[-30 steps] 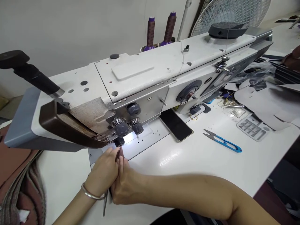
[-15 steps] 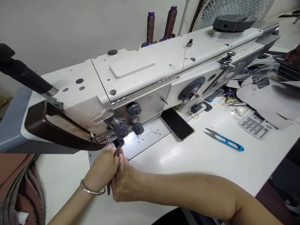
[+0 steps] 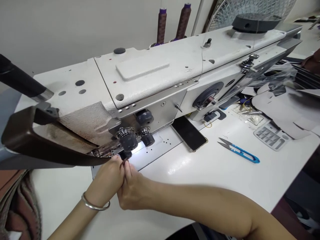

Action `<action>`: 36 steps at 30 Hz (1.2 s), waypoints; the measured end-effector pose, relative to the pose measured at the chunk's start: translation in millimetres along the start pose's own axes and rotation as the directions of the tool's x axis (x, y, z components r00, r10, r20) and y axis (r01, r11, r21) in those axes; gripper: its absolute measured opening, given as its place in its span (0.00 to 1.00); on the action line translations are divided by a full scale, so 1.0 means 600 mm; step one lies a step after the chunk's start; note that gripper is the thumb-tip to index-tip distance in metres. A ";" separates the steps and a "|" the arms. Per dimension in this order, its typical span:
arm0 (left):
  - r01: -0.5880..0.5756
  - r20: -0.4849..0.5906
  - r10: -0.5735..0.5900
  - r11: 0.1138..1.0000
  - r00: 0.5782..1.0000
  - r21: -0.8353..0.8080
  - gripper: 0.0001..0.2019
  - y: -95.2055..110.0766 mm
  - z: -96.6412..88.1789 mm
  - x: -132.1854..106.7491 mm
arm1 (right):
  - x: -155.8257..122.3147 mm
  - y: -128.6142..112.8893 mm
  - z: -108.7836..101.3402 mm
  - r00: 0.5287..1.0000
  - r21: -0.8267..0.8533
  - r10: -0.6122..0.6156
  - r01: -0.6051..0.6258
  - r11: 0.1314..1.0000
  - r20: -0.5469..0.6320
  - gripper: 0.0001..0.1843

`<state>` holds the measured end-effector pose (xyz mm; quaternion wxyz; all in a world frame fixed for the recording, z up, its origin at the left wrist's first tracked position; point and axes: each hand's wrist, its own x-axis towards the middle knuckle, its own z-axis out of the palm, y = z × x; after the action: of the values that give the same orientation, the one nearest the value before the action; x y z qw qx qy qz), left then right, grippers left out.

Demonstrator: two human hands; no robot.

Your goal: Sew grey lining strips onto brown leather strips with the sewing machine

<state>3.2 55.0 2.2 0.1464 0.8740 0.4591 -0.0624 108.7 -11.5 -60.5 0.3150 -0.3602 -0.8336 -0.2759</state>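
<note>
A large white industrial sewing machine [image 3: 155,76] lies across the white table [image 3: 212,166]. A brown strap [image 3: 50,155] runs from the left under the machine head toward the lit needle area. My left hand [image 3: 106,181], with a metal bangle on its wrist, and my right hand [image 3: 131,191] are pressed together just below the needle. Both pinch a thin dark brown piece [image 3: 125,162] between their fingertips. The needle itself is hidden behind dark tension knobs [image 3: 128,138].
A black phone [image 3: 189,134] lies under the machine arm. Blue thread snips [image 3: 238,151] rest on the table to the right. Grey cut pieces [image 3: 282,106], a grey tray [image 3: 271,135] and a fan [image 3: 250,13] are at the far right. Two thread cones [image 3: 172,21] stand behind. Brown fabric [image 3: 17,203] hangs at left.
Both hands have crept up and slightly left toward the needle with the thin piece still pinched. The view has shifted a little to the right.
</note>
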 end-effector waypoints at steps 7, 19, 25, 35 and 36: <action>-0.035 -0.036 0.035 0.999 0.999 -0.010 0.15 0.014 0.003 -0.013 | -0.003 -0.005 -0.044 0.996 -0.036 -0.002 0.006 0.999 0.088 0.12; -0.152 -0.210 0.153 0.988 0.966 0.020 0.14 -0.001 0.031 -0.027 | -0.004 0.012 -0.038 0.979 -0.015 -0.125 0.129 0.991 0.161 0.16; -0.221 -0.246 0.238 0.971 0.940 0.095 0.13 -0.022 0.036 -0.017 | 0.002 0.024 -0.025 0.985 -0.042 -0.085 0.092 0.995 0.150 0.15; -0.264 -0.299 0.358 0.913 0.885 0.312 0.12 -0.040 0.052 -0.019 | 0.003 0.028 -0.021 0.996 0.024 0.015 -0.017 1.000 0.085 0.16; -0.259 -0.289 0.357 0.909 0.889 0.327 0.13 -0.039 0.053 -0.018 | 0.003 0.028 -0.020 0.995 0.034 0.019 -0.023 0.999 0.094 0.16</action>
<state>-21.6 48.8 -29.9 -0.0521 0.9453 0.3181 0.0504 124.9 -9.1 -47.4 0.2844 -0.3759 -0.8484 -0.2408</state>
